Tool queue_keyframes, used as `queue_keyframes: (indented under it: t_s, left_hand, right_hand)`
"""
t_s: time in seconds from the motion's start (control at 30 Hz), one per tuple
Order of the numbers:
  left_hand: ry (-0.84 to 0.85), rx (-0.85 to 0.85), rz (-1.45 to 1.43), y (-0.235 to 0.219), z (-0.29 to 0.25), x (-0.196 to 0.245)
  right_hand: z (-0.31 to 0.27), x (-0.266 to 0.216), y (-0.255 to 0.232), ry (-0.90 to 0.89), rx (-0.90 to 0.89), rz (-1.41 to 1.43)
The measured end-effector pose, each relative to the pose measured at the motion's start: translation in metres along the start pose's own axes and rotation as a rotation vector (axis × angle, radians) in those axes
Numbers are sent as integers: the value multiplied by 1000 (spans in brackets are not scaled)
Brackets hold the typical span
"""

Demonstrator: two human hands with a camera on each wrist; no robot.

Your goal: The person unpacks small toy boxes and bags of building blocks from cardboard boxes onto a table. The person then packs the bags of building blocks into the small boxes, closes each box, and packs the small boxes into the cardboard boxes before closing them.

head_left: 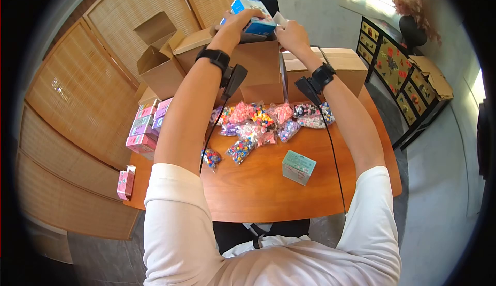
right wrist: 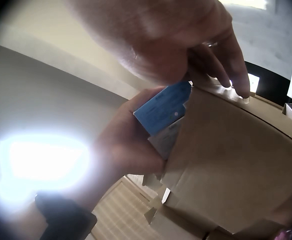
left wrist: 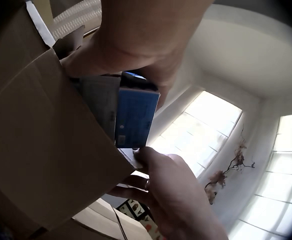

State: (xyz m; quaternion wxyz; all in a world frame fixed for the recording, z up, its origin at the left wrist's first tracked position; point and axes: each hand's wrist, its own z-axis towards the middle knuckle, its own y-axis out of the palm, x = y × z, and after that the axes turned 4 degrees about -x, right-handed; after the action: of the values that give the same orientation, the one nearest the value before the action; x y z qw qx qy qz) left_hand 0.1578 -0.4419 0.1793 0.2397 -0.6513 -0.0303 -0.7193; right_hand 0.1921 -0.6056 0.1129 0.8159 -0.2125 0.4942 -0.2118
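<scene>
One blue box (head_left: 258,25) is at the top of the tall cardboard carton (head_left: 258,61), gripped by my left hand (head_left: 242,19); my right hand (head_left: 293,35) curls its fingers over the carton's rim. On my feed, bags of small colourful pieces (head_left: 253,123) lie in front of the carton, a pale green box (head_left: 299,167) farther out, stacked pink and purple boxes (head_left: 142,128) to its left.

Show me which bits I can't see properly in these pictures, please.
- Inside the big carton: head view, hidden by its front wall.
- Words on the blue box: right wrist view, blurred.
- Small words on the green box: head view, too small.
- Tops of the pink flowers: head view, lost at the top edge.
</scene>
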Motion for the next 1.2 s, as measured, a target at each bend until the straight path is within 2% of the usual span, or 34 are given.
queue_keyframes:
  t_s: [0.03,0.07,0.1,0.13,0.17,0.2,0.27,0.47,0.5,0.6,0.73,0.87,0.93,0.97,1.0,1.07,1.13,1.2]
  left_hand:
    - [14,-58,6,-1,5,1]
    - [9,-56,5,-3,35,-10]
    - [148,-135,230,-7,84,-33]
    - [288,-214,455,-10,110,-47]
    - [297,-394,284,-18,74,-34]
    - [292,-390,282,-20,55,-25]
    - [203,-248,489,-6,41,-15]
    - [-76,191,1084,23,-15,18]
    - [-98,31,1069,18,-26,23]
    - [-29,73,1121,23,-30,16]
    - [-11,44,1152,25,-27,17]
    - [-73,92,1239,22,-23,30]
    - [-136,-260,1155,5,7,35]
    - [-94,-353,1134,0,11,35]
    - [-98,-352,1131,-3,13,33]
    - [-1,-541,1178,-7,-5,41]
    - [-51,-540,1177,-4,0,35]
    - [-103,-534,1177,6,21,10]
  right_hand:
    - [2,4,2,-14,23,-2]
    - [1,4,1,-13,17,-2]
    - [-2,2,-2,19,-22,96]
    - [-3,0,-5,51,-61,193]
    - [-3,0,-6,50,-68,190]
    - [-4,-1,-7,38,-71,227]
    - [-2,-1,-7,27,-76,265]
    - [1,-7,-1,-12,-37,15]
    - [0,-9,0,-20,-9,-25]
    - [-4,-12,0,-61,24,-122]
    - [-17,-22,-9,-107,38,-222]
    - [-29,-30,-13,-140,50,-254]
    - [-32,-31,-12,-200,62,-276]
    - [-34,-32,-12,-200,58,-277]
    - [-35,-34,-12,-213,53,-293]
    - [-36,-35,-9,-224,48,-311]
    - [-37,-36,-6,-236,69,-346]
    - [-35,-38,-3,-217,69,-328]
